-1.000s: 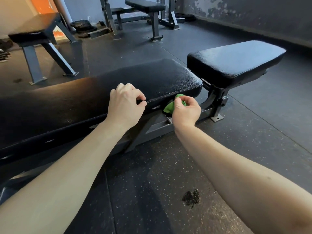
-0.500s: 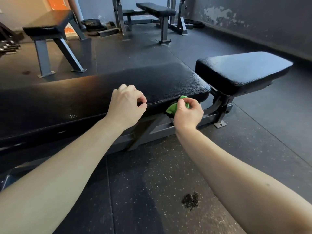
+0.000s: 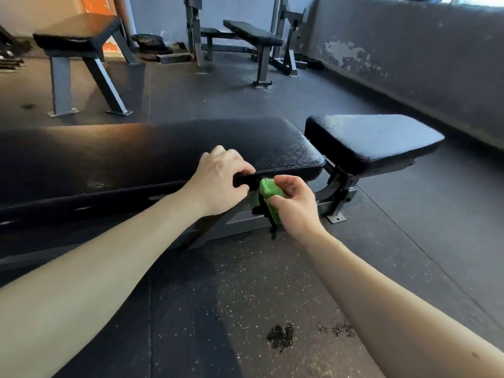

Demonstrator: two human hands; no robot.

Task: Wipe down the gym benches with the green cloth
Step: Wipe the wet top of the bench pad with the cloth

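A long black bench pad (image 3: pixel 152 151) runs across in front of me, with a separate black seat pad (image 3: pixel 373 140) to its right. My left hand (image 3: pixel 218 184) curls over the long pad's near edge and pinches a black strip of the edge between fingers and thumb. Just to its right, my right hand (image 3: pixel 296 203) grips the bunched green cloth (image 3: pixel 268 190) against the pad's side, below the edge. Thin black strands hang across the cloth and partly hide it.
The grey steel frame (image 3: pixel 338 203) under the pads is bolted to the speckled rubber floor. A dark stain (image 3: pixel 281 336) marks the floor near me. Another flat bench (image 3: pixel 79 39) stands back left, a rack bench (image 3: pixel 253 34) at the back, a worn wall on the right.
My right hand has drawn the green cloth out from under the pad's edge, so more of it shows. My left hand has slid right along the edge, close to the cloth.
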